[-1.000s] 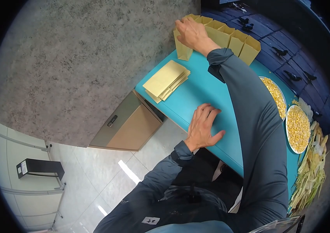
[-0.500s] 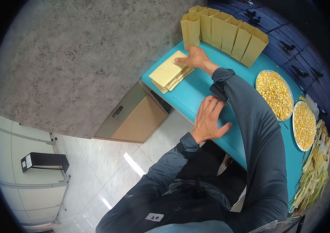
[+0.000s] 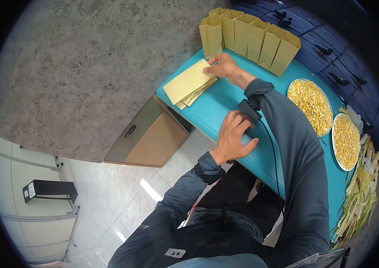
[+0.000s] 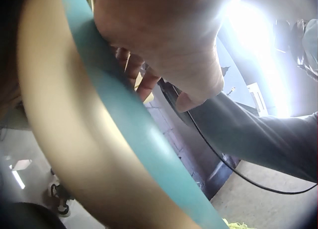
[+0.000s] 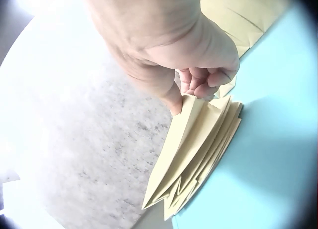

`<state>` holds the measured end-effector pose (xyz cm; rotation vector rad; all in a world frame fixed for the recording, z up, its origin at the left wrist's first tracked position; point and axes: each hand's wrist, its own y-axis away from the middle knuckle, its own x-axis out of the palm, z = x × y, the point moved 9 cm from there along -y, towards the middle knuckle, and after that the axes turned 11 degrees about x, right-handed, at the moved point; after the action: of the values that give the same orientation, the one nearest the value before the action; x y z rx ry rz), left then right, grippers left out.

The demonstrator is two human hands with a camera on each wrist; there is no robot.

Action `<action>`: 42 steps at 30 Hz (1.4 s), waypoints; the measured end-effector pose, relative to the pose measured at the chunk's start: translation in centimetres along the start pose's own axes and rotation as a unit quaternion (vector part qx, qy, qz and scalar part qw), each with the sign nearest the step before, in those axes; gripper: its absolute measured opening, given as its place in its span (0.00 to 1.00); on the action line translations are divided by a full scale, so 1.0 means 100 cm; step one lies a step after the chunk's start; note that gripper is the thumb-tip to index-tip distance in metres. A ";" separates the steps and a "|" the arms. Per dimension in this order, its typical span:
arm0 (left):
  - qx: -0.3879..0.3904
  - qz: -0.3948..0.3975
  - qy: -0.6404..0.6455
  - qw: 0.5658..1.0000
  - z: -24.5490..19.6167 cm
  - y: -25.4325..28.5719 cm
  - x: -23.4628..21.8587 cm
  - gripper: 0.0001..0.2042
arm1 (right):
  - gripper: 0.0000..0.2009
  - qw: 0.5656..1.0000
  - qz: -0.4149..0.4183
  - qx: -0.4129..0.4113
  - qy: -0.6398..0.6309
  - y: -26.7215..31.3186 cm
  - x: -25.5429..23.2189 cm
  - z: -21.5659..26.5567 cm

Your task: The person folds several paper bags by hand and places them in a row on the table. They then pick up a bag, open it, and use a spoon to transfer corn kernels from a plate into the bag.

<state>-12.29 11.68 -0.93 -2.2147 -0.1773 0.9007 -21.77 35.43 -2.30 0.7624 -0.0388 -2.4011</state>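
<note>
My right hand (image 3: 225, 66) pinches the top flat paper bag (image 3: 185, 82) at its far end, thumb on top and fingers beneath. In the right wrist view that bag (image 5: 171, 149) lifts away from the folded paper bags (image 5: 218, 152) under it, and its side pleats show. My left hand (image 3: 234, 139) rests at the near edge of the turquoise table (image 3: 207, 120), fingers loosely bent and holding nothing. Several opened paper bags (image 3: 254, 40) stand upright in a row at the back, the leftmost one just beyond my right hand.
Two white-rimmed plates of yellow corn kernels, one larger (image 3: 310, 107) and one smaller (image 3: 346, 142), sit on the right. Corn husks (image 3: 359, 196) lie beyond them at the table's right end. A grey mottled wall (image 3: 109, 71) borders the left side. A black cable (image 3: 275, 156) hangs from my right wrist.
My right hand has left the leftmost standing bag and come down to the folded stack, where it now grips the top bag's end. The left hand stays at the table edge.
</note>
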 end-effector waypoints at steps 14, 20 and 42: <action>-0.301 -0.102 0.801 0.508 -0.011 0.028 0.010 0.45 | 0.06 0.974 -0.159 -0.148 0.062 0.337 -0.169 -0.015; -0.330 0.041 0.750 0.571 -0.047 0.019 0.052 0.50 | 0.13 0.930 -0.248 -0.195 0.190 0.443 -0.177 -0.049; -0.220 0.094 0.606 0.759 -0.115 0.004 0.106 0.54 | 0.14 0.849 -0.402 -0.009 -0.344 0.567 -0.124 -0.202</action>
<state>3.08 8.70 -1.47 -2.8208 0.5106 -0.7020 28.01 -0.64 -1.25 -0.2188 0.0210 -3.3492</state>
